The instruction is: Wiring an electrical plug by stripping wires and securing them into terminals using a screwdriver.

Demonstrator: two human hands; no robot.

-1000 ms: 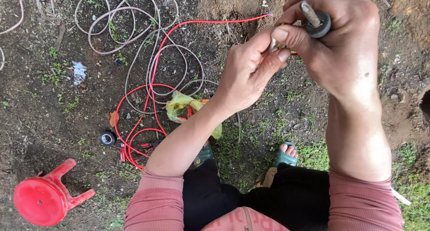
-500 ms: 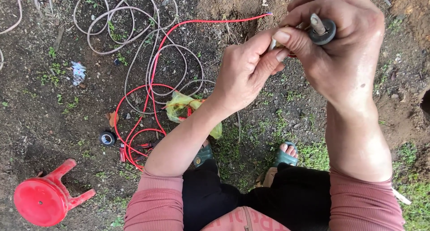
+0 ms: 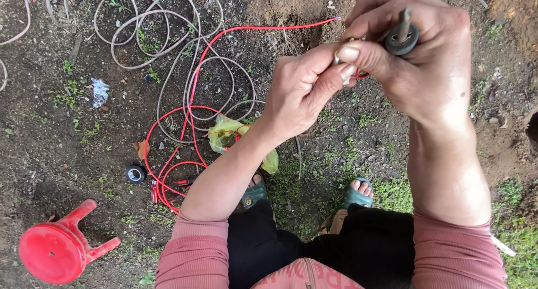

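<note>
Hands meet chest-high over the dirt: right hand (image 3: pixel 426 59) wrapped tight around a tool (image 3: pixel 401 37), left hand (image 3: pixel 305 87) pinching the red wire (image 3: pixel 193 87) against it, steadying the end.

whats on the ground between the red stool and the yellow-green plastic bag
In the head view, between the red stool and the yellow-green plastic bag lie a black tape roll and loops of red wire on bare soil.
</note>
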